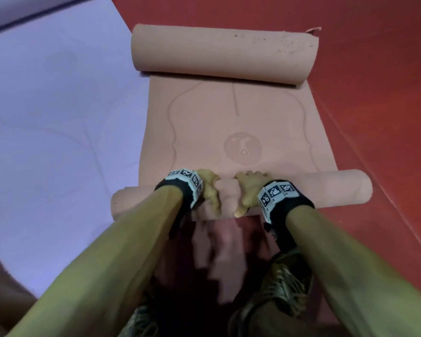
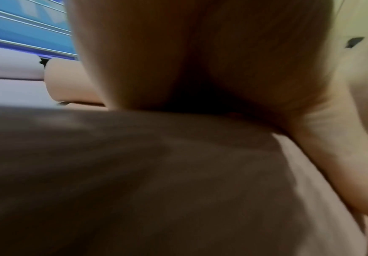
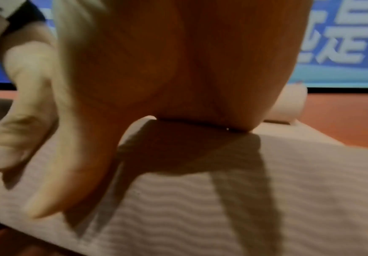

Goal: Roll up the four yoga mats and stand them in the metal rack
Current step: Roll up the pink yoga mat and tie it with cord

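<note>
A salmon-pink yoga mat [image 1: 229,122] lies lengthwise on the floor in the head view. Its near end is wound into a roll [image 1: 326,190] lying crosswise, and its far end curls up in a second, loose roll [image 1: 224,54]. My left hand [image 1: 210,190] and right hand [image 1: 248,190] sit side by side on the middle of the near roll, fingers curled over its top and thumbs down its near side. The right wrist view shows my right hand [image 3: 156,69] bearing on the ribbed roll [image 3: 266,190]. In the left wrist view my left hand [image 2: 200,60] covers the roll [image 2: 135,173]. No rack is in view.
A lavender mat [image 1: 58,117] lies flat just left of the pink one. Red floor [image 1: 374,93] spreads to the right and beyond. My shoes [image 1: 284,288] stand right behind the near roll. A blue banner [image 3: 343,43] lines the far wall.
</note>
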Motion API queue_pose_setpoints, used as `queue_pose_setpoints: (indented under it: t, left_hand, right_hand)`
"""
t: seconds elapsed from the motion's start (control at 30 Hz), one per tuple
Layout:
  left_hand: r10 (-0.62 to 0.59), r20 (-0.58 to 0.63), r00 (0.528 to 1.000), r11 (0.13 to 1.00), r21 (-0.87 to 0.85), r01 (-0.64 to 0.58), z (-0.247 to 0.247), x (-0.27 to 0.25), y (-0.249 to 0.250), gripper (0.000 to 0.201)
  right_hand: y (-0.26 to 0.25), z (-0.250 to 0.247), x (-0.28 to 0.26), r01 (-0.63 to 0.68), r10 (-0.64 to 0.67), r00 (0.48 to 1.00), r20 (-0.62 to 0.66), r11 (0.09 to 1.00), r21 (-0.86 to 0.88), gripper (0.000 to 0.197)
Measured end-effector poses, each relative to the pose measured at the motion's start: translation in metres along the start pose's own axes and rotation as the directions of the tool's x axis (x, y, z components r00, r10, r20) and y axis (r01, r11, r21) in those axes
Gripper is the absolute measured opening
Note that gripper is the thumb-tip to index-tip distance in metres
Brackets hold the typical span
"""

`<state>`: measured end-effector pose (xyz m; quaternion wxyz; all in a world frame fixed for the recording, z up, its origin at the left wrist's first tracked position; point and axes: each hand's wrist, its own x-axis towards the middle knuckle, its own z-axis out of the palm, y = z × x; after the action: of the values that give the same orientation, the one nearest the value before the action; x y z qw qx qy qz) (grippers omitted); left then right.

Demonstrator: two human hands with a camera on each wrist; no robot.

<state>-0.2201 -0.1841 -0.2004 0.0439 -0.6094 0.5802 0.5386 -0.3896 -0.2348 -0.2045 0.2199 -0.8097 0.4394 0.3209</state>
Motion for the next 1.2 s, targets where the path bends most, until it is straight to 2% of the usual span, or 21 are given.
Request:
queue_pose_setpoints:
  t: [0.1, 0.17, 0.27, 0.37, 0.47, 0.53, 0.63, 0.7, 0.77, 0.83, 0.87, 0.93, 1.0, 1.07, 1.13, 1.2]
  left_hand:
    - [0.006, -0.017, 1.0, 0.997, 0.081, -0.004, 0.01, 0.013, -0.003, 0.049]
    - [0.038, -0.12, 0.992, 0.979, 0.203, -0.013, 0.015, 0.016, -0.009, 0.062]
    - [0.149, -0.32, 0.936, 0.859, 0.511, 0.038, 0.022, 0.005, -0.015, 0.093]
    - [0.16, -0.352, 0.922, 0.737, 0.664, 0.126, 0.04, -0.01, -0.021, 0.12]
    - [0.135, -0.38, 0.915, 0.742, 0.651, 0.161, 0.047, -0.006, -0.023, 0.107]
    - [0.095, -0.367, 0.925, 0.786, 0.598, 0.157, 0.037, -0.003, -0.017, 0.096]
    - [0.021, -0.301, 0.953, 0.869, 0.477, 0.131, 0.008, -0.008, -0.008, 0.074]
    - [-0.01, -0.271, 0.963, 0.916, 0.383, 0.118, -0.013, -0.016, -0.003, 0.06]
    - [-0.074, -0.199, 0.977, 0.948, 0.29, 0.131, -0.033, -0.024, -0.006, 0.059]
    - [-0.136, -0.083, 0.987, 0.972, 0.183, 0.149, -0.046, -0.031, -0.016, 0.065]
    - [-0.153, -0.042, 0.987, 0.975, 0.154, 0.158, -0.049, -0.034, -0.023, 0.071]
    - [-0.182, 0.024, 0.983, 0.972, 0.157, 0.176, -0.046, -0.039, -0.035, 0.084]
    - [-0.202, 0.058, 0.978, 0.971, 0.139, 0.193, -0.035, -0.039, -0.044, 0.084]
    - [-0.194, -0.016, 0.981, 0.971, 0.139, 0.195, -0.024, -0.037, -0.049, 0.078]
    - [-0.178, -0.169, 0.969, 0.947, 0.238, 0.216, -0.011, -0.038, -0.048, 0.079]
    - [-0.163, -0.261, 0.951, 0.884, 0.389, 0.258, 0.008, -0.04, -0.046, 0.098]
  right_hand:
    - [0.006, -0.005, 0.003, 0.012, -0.015, 0.998, 0.06, 0.998, 0.064, 0.081]
    - [0.009, -0.016, 0.008, 0.018, -0.033, 0.991, 0.128, 0.992, 0.122, 0.074]
    - [0.013, -0.027, 0.02, -0.01, -0.032, 0.981, 0.193, 0.977, 0.215, 0.071]
    - [0.014, -0.03, 0.034, -0.012, -0.05, 0.976, 0.211, 0.959, 0.282, 0.076]
    - [0.015, -0.023, 0.034, 0.015, -0.084, 0.977, 0.195, 0.944, 0.328, 0.081]
    - [0.018, -0.022, 0.03, 0.038, -0.093, 0.984, 0.15, 0.941, 0.335, 0.09]
    - [0.026, -0.027, 0.018, 0.024, -0.043, 0.998, 0.052, 0.946, 0.324, 0.114]
    - [0.029, -0.025, 0.005, 0.003, -0.004, 1.0, 0.003, 0.971, 0.24, 0.119]
    - [0.024, -0.015, -0.007, 0.013, -0.009, 0.999, -0.042, 0.994, 0.11, 0.127]
    - [0.012, -0.004, -0.015, 0.023, -0.017, 0.997, -0.069, 0.996, 0.088, 0.133]
    - [0.007, -0.002, -0.017, 0.025, -0.018, 0.998, -0.063, 0.994, 0.106, 0.128]
    - [0.001, 0.003, -0.017, 0.018, -0.016, 1.0, -0.01, 0.984, 0.175, 0.107]
    - [-0.002, 0.006, -0.016, -0.003, -0.014, 0.998, 0.067, 0.97, 0.242, 0.093]
    - [-0.002, 0.005, -0.011, -0.023, -0.008, 0.994, 0.109, 0.958, 0.284, 0.091]
    - [-0.002, -0.002, -0.003, -0.043, -0.004, 0.99, 0.142, 0.946, 0.322, 0.095]
    - [-0.001, -0.008, 0.003, -0.07, 0.009, 0.984, 0.176, 0.937, 0.342, 0.098]
